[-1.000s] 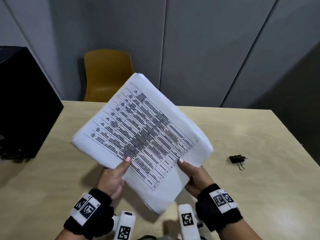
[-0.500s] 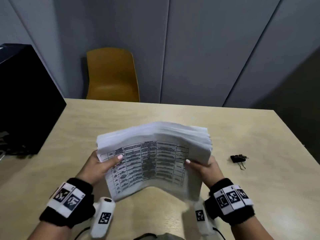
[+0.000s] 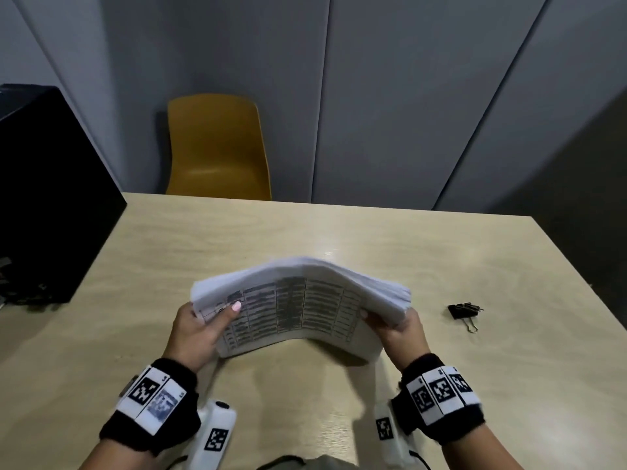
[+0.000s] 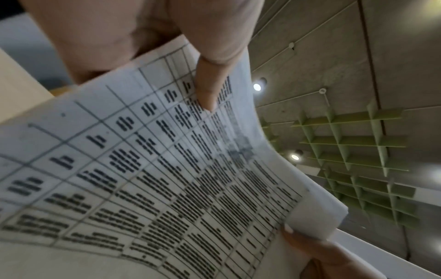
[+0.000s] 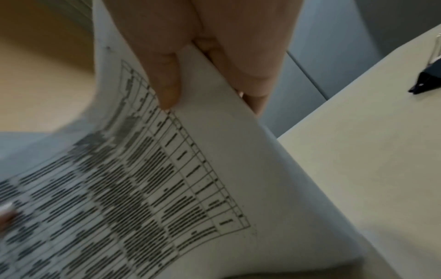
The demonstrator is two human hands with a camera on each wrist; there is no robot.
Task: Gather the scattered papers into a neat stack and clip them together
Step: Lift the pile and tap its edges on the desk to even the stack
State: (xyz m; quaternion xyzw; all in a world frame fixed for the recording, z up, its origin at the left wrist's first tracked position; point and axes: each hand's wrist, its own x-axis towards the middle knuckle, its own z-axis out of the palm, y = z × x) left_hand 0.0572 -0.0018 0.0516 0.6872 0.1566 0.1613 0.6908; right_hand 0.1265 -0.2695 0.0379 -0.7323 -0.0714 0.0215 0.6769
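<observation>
Hands grip blurred papers.

At twelve o'clock beyond the pale wooden table we see a mustard-yellow chair against grey wall panels. At nine o'clock a black box sits on the table's left edge.

The table in front of me is pale wood-grain, with a slight sheen near the middle. Off to my right, 1 black binder clip lies on it, wire handles pointing toward the right edge and toward me. At the far left a large black box sits on the corner, with some dark clutter I cannot make out at its foot
</observation>
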